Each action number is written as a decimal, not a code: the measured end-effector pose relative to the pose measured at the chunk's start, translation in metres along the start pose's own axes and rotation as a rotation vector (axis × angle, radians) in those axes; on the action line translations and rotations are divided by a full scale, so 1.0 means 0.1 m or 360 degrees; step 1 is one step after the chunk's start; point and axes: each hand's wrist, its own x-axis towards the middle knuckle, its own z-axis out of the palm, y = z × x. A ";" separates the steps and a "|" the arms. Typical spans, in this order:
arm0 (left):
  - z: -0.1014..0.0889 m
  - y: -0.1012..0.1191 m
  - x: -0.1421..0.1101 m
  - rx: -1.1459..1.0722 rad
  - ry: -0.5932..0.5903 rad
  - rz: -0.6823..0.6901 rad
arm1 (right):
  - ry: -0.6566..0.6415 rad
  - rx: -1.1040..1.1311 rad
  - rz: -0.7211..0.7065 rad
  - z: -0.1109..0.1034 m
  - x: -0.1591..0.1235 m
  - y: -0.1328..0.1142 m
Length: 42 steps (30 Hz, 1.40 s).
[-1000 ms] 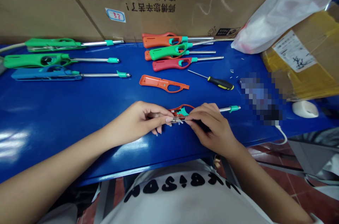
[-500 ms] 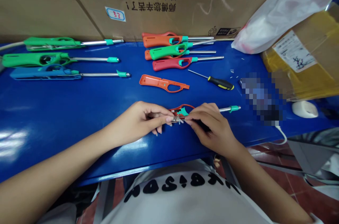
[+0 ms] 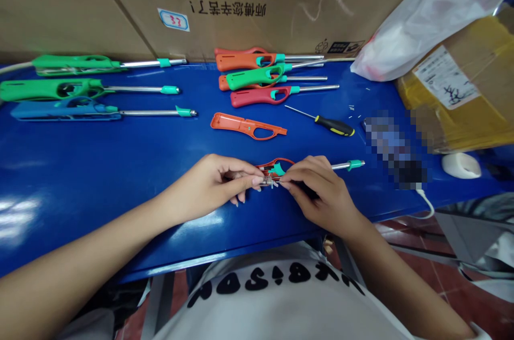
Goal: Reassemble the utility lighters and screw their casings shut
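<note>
Across the scene runs a blue worktop (image 3: 160,142), backed by a large cardboard box (image 3: 233,35) with upside-down printing. At the right stands a taped carton (image 3: 477,115), with a white plastic bag (image 3: 425,13) beside it. Along the back left lie a blue lighter (image 3: 68,111) and two long green lighters; in the middle, a red lighter (image 3: 252,97) lies in front of a cluster of orange and green ones. Nearer the person, an opened orange lighter (image 3: 276,170) lies on the worktop, partly covered by both hands. The left hand (image 3: 225,182) pinches a small clear part (image 3: 265,181) just in front of it. The right hand (image 3: 321,190) has thumb and forefinger drawn together at that part's right end; whether they grip anything cannot be told. Beyond lie a black-and-yellow screwdriver (image 3: 334,126), an orange shell half (image 3: 233,124) and tiny pale slivers (image 3: 351,108).
</note>
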 end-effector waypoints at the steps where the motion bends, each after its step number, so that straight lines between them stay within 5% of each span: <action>1: 0.00 0.00 0.00 -0.0002 -0.0002 -0.0001 | -0.0002 0.0002 0.0002 0.00 0.00 0.00; 42: 0.02 -0.01 0.01 0.0015 0.0027 0.0015 | -0.0046 0.0013 -0.0036 0.01 0.02 0.01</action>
